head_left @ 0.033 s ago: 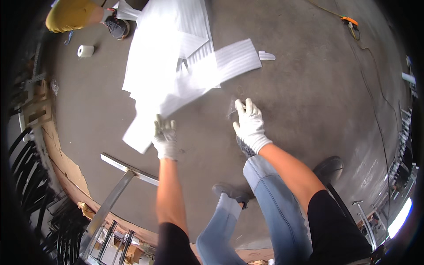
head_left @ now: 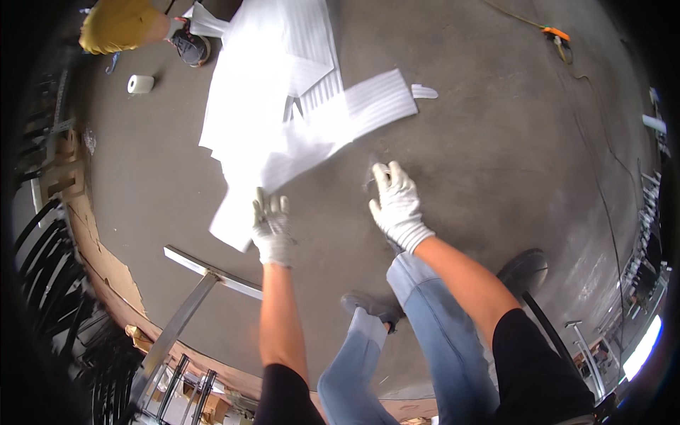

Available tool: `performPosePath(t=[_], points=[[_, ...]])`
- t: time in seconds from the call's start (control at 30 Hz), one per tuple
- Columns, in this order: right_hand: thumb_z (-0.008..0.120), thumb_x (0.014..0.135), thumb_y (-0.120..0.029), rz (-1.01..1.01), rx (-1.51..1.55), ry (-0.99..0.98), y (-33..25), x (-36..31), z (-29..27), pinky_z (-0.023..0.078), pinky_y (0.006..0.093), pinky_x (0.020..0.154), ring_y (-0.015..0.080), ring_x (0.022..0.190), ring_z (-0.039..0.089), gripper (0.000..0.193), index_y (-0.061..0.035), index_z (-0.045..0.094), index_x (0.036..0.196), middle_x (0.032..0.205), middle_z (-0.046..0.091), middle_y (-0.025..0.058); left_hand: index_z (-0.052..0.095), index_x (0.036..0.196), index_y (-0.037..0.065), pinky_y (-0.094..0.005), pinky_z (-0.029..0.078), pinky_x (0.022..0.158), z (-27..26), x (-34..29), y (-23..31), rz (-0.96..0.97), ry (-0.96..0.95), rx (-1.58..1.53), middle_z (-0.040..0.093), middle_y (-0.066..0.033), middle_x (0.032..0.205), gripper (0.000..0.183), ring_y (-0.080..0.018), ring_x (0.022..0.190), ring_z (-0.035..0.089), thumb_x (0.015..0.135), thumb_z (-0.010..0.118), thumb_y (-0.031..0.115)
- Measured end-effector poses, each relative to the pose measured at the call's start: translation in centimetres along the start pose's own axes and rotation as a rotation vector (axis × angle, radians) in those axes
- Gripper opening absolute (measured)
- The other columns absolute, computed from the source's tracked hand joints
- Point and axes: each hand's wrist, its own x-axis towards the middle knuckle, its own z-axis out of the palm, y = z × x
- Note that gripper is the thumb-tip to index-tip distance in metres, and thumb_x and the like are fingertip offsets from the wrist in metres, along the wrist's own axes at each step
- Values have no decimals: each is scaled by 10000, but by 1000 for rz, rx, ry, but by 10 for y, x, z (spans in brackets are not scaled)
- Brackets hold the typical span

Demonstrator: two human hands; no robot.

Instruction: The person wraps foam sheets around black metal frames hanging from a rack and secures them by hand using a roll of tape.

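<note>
White striped foam sheets (head_left: 273, 78) lie overlapped on the floor ahead of me, with a strip (head_left: 382, 103) reaching out to the right. My left hand (head_left: 271, 230), in a white glove, is over the near end of the foam, its fingers stretched and slightly apart. Whether it presses on the sheet I cannot tell. To the right, my gloved right hand (head_left: 398, 205) has its fingers curled over the bare floor. Something small and clear (head_left: 370, 177) shows at its fingertips, too blurred to name.
A white roll (head_left: 140, 84) and another person's shoe (head_left: 191, 46) are at the far left. A metal T-shaped stand (head_left: 202, 273) is by my left arm. Black metal parts (head_left: 42, 276) line the left side. An orange connector (head_left: 556, 34) with a cable lies far right.
My left hand and the near end of the foam have shifted slightly right. My right hand has moved a little left. The whole view has shifted slightly.
</note>
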Motion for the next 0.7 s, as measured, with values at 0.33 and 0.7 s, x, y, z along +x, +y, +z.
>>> performPosePath(t=[0.33,0.7], points=[[514,717,-161,-730,71,21,-167,-142,-191,229,504,975,197,1079,480,497,-174,410,1203,1122,525,64,254,1310,25,-349,169,1029,148,-395,22,-55,-257,380,305,-108,1321,593,-199,1243,246,827,479,286],[484,747,-159,-358,485,-582,-328,-335,-415,464,308,684,203,724,600,235,-109,581,955,764,619,117,459,1187,113,-430,203,1006,119,-667,163,878,-10,1718,370,-172,1237,579,-311,1183,321,670,668,271]])
